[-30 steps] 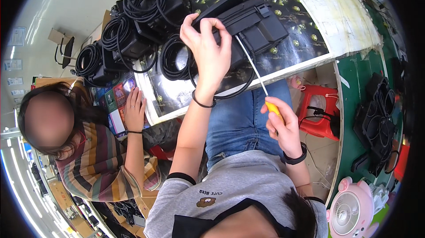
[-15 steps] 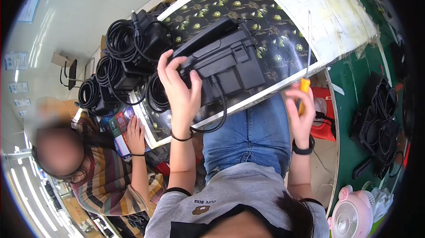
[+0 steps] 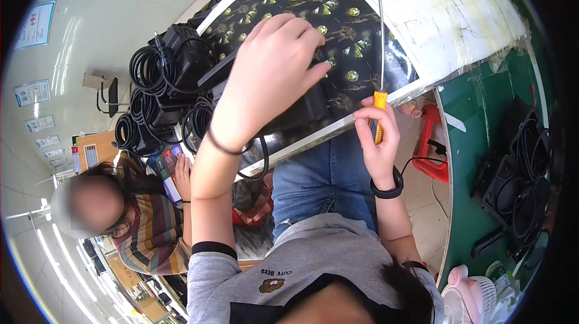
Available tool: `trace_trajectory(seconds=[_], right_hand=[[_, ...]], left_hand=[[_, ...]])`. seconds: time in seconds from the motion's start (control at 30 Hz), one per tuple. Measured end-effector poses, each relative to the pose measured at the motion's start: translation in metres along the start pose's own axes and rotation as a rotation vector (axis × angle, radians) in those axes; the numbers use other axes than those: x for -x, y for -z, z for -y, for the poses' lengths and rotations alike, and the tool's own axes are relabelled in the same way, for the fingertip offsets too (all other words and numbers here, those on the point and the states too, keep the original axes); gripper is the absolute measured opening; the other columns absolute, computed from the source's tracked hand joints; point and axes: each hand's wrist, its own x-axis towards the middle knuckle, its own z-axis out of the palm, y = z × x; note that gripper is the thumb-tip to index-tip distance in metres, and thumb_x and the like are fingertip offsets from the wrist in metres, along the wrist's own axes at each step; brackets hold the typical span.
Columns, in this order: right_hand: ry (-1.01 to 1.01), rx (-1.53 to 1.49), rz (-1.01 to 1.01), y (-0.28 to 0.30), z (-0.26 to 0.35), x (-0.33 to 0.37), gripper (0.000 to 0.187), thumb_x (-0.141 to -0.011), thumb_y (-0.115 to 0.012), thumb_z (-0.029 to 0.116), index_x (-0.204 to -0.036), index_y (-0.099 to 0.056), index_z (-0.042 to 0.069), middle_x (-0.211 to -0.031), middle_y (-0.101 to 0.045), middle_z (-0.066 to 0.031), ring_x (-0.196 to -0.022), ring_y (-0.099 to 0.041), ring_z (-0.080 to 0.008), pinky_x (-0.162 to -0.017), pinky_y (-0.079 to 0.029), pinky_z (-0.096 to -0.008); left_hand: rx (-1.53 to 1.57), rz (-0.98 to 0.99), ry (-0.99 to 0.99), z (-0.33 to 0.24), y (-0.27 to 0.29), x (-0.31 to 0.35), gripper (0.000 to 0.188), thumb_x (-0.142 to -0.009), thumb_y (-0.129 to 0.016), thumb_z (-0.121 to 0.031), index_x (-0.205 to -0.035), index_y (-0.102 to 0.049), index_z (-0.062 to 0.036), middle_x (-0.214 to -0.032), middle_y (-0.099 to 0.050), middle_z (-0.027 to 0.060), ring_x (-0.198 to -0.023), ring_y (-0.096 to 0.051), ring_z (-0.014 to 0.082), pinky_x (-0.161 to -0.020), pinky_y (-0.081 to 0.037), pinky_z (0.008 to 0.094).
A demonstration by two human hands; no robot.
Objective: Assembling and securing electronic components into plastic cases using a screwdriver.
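My left hand (image 3: 272,69) reaches across a black box-shaped device (image 3: 301,107) and covers much of its top. Its thumb and fingers are bent but apart, by the device's far right end, and I cannot tell whether they touch it. A long black bar (image 3: 218,70) juts out left of my wrist, and a black cord (image 3: 265,158) loops down over the table edge. My right hand (image 3: 380,137), in front of the table edge, is closed on a screwdriver (image 3: 380,104) with a yellow handle. Its thin metal shaft points upward and away from me.
Coiled black cables and black boxes (image 3: 158,76) crowd the table's left side. A co-worker in a striped top (image 3: 148,227) sits at left, one hand on the table. The green surface (image 3: 464,215) at right bears black cabled parts (image 3: 512,179) and a pink fan (image 3: 467,300).
My left hand has moved from the device's left end across its top toward the far right. The screwdriver stays in my right hand, and the whole view has shifted slightly.
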Motion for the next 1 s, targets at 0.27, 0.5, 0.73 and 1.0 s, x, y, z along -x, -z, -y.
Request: trace_trajectory(seconds=[0.27, 0.5, 0.73, 1.0], right_hand=[[-0.110, -0.100, -0.102, 0.008, 0.003, 0.003, 0.008, -0.089, -0.066, 0.002, -0.097, -0.067, 0.002, -0.107, -0.059, -0.0102, -0.094, -0.058, -0.0189, -0.084, -0.046, -0.0300], [-0.160, -0.139, -0.117, -0.002, 0.003, 0.014, 0.006, -0.091, -0.065, 0.003, -0.097, -0.066, 0.002, -0.107, -0.059, -0.0094, -0.096, -0.057, -0.0189, -0.085, -0.045, -0.0298], [-0.151, -0.112, -0.084, -0.016, 0.011, 0.027, 0.007, -0.091, -0.064, 0.003, -0.098, -0.066, 0.003, -0.111, -0.058, -0.0089, -0.093, -0.056, -0.0156, -0.084, -0.045, -0.0278], [-0.079, -0.010, -0.083, -0.024, 0.015, 0.042, 0.007, -0.092, -0.064, 0.003, -0.098, -0.066, 0.003, -0.114, -0.057, -0.0088, -0.088, -0.055, -0.0132, -0.081, -0.045, -0.0257]], left_hand=[[-0.264, 0.307, 0.231, -0.002, -0.051, -0.034, 0.028, -0.070, -0.082, -0.009, -0.090, -0.064, 0.0003, -0.085, -0.070, 0.0175, -0.091, -0.070, 0.0354, -0.074, -0.060, 0.0404], [-0.120, 0.260, 0.089, 0.013, -0.058, -0.034, 0.016, -0.071, -0.069, 0.002, -0.087, -0.065, 0.0025, -0.085, -0.070, 0.0210, -0.085, -0.070, 0.0365, -0.073, -0.059, 0.0411], [-0.072, 0.161, 0.020, 0.020, -0.063, -0.033, 0.010, -0.073, -0.065, 0.001, -0.080, -0.072, -0.0008, -0.081, -0.069, 0.0203, -0.083, -0.071, 0.0361, -0.075, -0.058, 0.0407], [-0.062, 0.165, 0.260, 0.010, -0.051, -0.026, 0.011, -0.075, -0.072, -0.004, -0.086, -0.075, -0.0035, -0.090, -0.072, 0.0167, -0.092, -0.072, 0.0331, -0.076, -0.060, 0.0401]])
